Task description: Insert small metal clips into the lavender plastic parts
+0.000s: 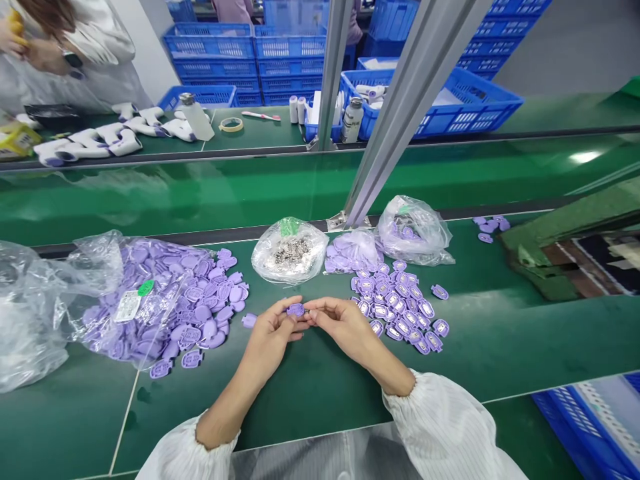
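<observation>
Near the centre of the frame, the left hand [273, 327] grips a purple piece [296, 309] between thumb and fingers. The right hand [340, 323] has thumb and forefinger pinched together at that piece's right end; whether they hold a small metal part is too small to tell.

Just beyond the hands, an open clear bag [267, 262] holds loose metal parts [293, 252], so supply remains. Right of centre, the spread pile of purple pieces with silvery insets [395, 300] looks like the done share, a good number. Left of centre, a large heap of plain purple pieces [205, 293], partly in a clear bag, shows no such insets and is probably what is left, seemingly more than is done. The piece in hand appears midway between the two states.
</observation>
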